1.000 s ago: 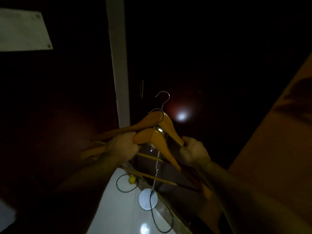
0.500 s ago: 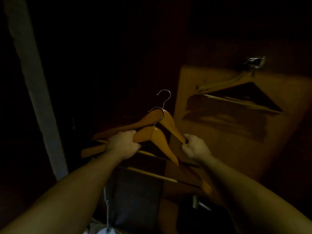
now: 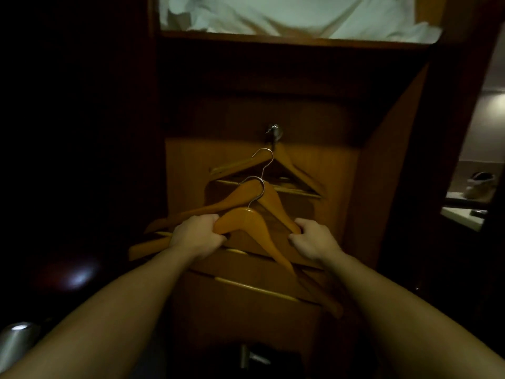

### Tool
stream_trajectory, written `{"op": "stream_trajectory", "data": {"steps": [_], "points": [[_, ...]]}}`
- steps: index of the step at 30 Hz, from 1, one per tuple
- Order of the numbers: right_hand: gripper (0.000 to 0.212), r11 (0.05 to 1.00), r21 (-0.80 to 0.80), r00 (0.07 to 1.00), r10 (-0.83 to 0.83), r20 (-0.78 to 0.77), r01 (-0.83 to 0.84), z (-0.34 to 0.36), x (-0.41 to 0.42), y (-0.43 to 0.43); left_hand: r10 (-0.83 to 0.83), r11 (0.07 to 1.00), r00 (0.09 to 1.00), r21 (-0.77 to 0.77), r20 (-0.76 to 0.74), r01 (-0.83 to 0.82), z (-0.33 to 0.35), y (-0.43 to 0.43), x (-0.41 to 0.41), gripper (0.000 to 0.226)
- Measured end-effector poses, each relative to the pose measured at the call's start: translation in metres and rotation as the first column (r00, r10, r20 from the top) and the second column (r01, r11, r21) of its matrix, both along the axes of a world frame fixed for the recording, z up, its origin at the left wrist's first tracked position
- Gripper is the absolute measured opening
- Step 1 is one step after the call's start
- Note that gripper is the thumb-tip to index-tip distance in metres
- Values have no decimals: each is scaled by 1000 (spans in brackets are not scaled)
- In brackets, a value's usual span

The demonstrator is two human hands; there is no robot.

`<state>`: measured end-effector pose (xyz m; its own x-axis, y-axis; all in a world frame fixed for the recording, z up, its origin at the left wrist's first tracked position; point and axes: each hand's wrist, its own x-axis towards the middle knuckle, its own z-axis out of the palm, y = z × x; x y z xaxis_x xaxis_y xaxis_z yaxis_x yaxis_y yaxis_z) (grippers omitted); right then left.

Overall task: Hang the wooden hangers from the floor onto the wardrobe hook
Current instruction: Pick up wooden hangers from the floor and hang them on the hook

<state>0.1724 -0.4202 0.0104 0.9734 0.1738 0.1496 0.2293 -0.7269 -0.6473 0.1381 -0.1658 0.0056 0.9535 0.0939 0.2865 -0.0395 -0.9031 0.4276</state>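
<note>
Two grips nearest, both clenched on wood. Left grip wrapped round the left arm of the front wooden hanger. Right grip wrapped round the right arm of the back wooden hanger. Below them, more pale bars and arm ends, maybe from a third one; too dark to tell.

Long way of both held hangers: side to side, left ends drooping a little. Wire tops pointing up and away from the grips. Lower wire top curled close by the back hanger's peak. Upper wire top free in the air.

Further on, a hung hanger lying flat against the wardrobe back, already on the wardrobe hook.

Wardrobe hook above and beyond both grips, a little right of the middle between them, so more on the right grip's side. Upper wire top just under it and a bit to the left, not touching. Probably a short lift up, forward and slightly right to slip that wire over.

Farthest up, white bedding on the top shelf.
</note>
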Motion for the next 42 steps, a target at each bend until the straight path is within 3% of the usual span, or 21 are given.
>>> {"op": "stream_trajectory", "data": {"steps": [14,42], "points": [[13,1000,-1,997,-27,69,27,28,62,-93,-48,999,999,-12,-6,48,36,-90,74,12],[15,979,-34,974,-196,116,201,84,228,-43,-130,987,990,-84,48,133,80,-37,244,14]]}}
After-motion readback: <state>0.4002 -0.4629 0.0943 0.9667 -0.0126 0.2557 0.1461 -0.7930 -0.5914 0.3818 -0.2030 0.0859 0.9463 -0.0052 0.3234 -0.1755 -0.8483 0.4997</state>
